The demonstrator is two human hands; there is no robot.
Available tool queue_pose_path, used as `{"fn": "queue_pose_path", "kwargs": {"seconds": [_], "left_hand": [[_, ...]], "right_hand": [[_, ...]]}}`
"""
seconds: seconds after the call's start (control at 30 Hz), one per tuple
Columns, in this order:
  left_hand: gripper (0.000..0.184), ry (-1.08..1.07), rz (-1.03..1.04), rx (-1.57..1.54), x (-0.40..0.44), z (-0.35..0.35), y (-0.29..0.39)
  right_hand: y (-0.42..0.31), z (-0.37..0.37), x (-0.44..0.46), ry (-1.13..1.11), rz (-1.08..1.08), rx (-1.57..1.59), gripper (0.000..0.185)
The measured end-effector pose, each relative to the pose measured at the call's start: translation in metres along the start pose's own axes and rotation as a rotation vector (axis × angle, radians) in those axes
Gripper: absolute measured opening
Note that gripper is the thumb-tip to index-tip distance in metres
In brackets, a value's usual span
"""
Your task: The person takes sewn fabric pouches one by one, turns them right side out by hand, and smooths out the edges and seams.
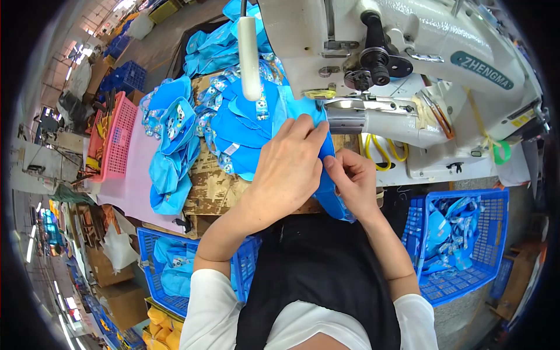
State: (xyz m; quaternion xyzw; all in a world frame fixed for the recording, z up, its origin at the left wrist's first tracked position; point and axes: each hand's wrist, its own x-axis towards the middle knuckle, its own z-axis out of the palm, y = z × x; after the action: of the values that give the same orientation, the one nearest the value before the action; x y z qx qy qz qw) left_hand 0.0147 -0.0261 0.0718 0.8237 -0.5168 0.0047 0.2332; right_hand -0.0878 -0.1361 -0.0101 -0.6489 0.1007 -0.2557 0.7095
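A bright blue fabric piece [328, 195] hangs off the narrow cylinder arm [346, 121] of a white sewing machine [431, 41]. My left hand [289, 163] lies over the cloth just left of the arm, fingers curled down on it close to the presser foot area. Lower right, my right hand [353, 182] pinches the edge of the same cloth between thumb and fingers. Part of the fabric is hidden under my left hand. Beside that hand spreads a heap of blue and panda-print fabric pieces [233, 125], one with a small white label.
More blue pieces [175, 149] lie farther left, near a pink basket [122, 137] of tools and thread. Yellow-handled scissors [379, 154] rest behind the cylinder arm. Blue crates [499, 233] of fabric stand low on both sides. A white lamp [249, 58] hangs above the heap.
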Motion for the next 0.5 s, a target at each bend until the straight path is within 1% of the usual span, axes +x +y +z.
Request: {"fn": "queue_pose_path", "kwargs": {"seconds": [0.13,0.2,0.23,0.3,0.33,0.47,0.5], "left_hand": [[0.043,0.108,0.009,-0.060,0.005,0.010,-0.007],[0.043,0.139,-0.008,-0.061,0.007,0.015,-0.008],[0.043,0.166,-0.017,-0.065,0.007,0.018,-0.008],[0.043,0.218,-0.029,-0.073,0.005,0.023,-0.009],[0.043,0.212,-0.031,-0.067,0.003,0.026,-0.012],[0.047,0.525,0.001,-0.215,-0.005,0.053,-0.023],[0.049,0.615,-0.002,-0.122,-0.009,0.060,-0.025]], "right_hand": [[-0.001,0.001,0.002,0.041,0.057,0.043,0.030],[0.003,0.000,0.006,0.076,0.032,0.030,0.029],[0.005,-0.004,0.008,0.072,0.040,0.046,0.029],[0.006,-0.010,0.010,0.007,0.063,0.012,0.022],[0.007,-0.008,0.012,0.007,0.065,0.020,0.022],[0.006,-0.011,0.015,0.074,-0.188,0.064,0.008],[0.007,-0.016,0.016,0.078,-0.193,0.055,0.008]]}}
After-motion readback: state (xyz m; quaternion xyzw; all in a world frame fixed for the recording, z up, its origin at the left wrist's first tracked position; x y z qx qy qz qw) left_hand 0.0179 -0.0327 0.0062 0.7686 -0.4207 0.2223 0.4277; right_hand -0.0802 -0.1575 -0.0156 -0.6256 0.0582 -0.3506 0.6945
